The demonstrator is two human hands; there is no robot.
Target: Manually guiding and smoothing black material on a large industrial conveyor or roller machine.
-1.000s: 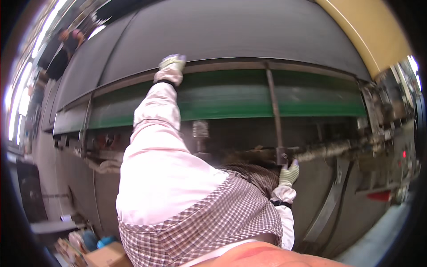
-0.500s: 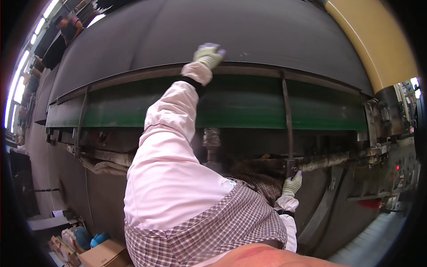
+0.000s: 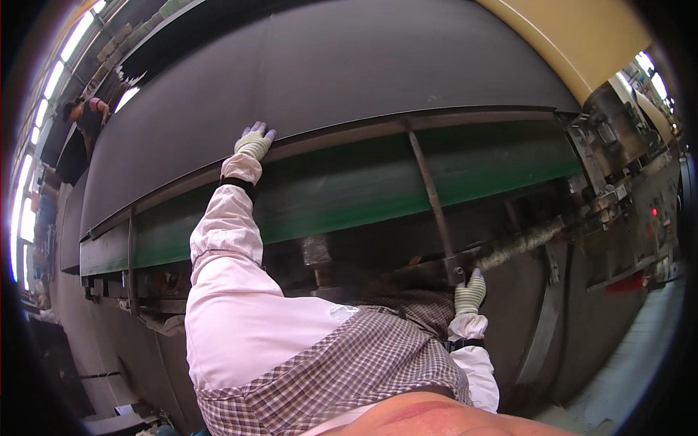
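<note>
My left hand (image 3: 253, 142), in a striped knit glove with purple fingertips, lies with its fingers spread on a wide dark grey sheet (image 3: 342, 65), close to the sheet's near edge. The arm reaches over a green panel (image 3: 349, 182) below that edge. Low on the right, my right hand (image 3: 470, 294), gloved alike, is beside the dark bracket (image 3: 454, 270) at the foot of a slanting metal bar (image 3: 429, 178). Most of its fingers are hidden, so I cannot tell whether it grips the bracket.
A large yellow cylinder (image 3: 574, 36) stands at the far right, above machine parts (image 3: 611, 138) and a small red light (image 3: 654, 212). A wrapped pipe (image 3: 523, 243) runs under the green panel. Another person (image 3: 91, 120) leans at the far left, beside the dark sheet.
My left hand has moved left along the sheet's near edge; it was blurred and now rests with fingers spread. The view has turned. My right hand stays by the bracket.
</note>
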